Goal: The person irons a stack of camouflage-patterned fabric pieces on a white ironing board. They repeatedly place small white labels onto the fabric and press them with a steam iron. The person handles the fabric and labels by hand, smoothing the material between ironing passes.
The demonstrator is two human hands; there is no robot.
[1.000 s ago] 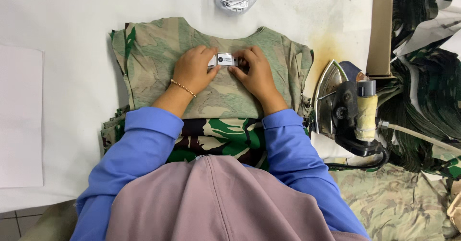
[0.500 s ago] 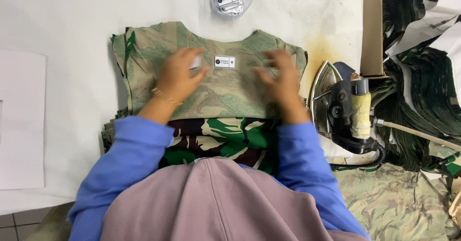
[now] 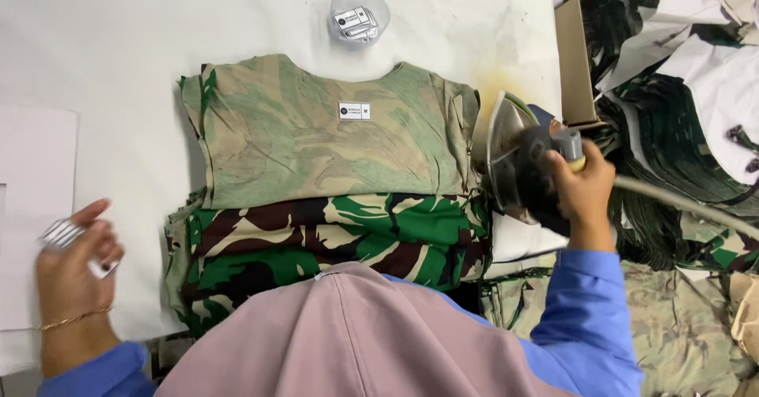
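Observation:
A camouflage shirt (image 3: pixel 316 140) lies folded, inside out, on the white table (image 3: pixel 118 33). A small white label (image 3: pixel 354 111) sits on it just below the collar. My right hand (image 3: pixel 581 187) grips the handle of the steam iron (image 3: pixel 522 164), which stands at the shirt's right edge. My left hand (image 3: pixel 75 251) is off to the left above a white sheet (image 3: pixel 32 207), its fingers pinching a small stack of labels (image 3: pixel 67 235). Neither hand touches the shirt.
A clear plastic cup (image 3: pixel 360 13) holding more labels stands behind the collar. A cardboard box (image 3: pixel 577 57) and piles of camouflage fabric (image 3: pixel 680 128) fill the right side. A hose (image 3: pixel 680 203) runs from the iron to the right. Darker camouflage fabric (image 3: pixel 332 235) lies near me.
Both hands left the label on the shirt. My right hand went right and took hold of the iron; my left hand drew back to the left with some labels.

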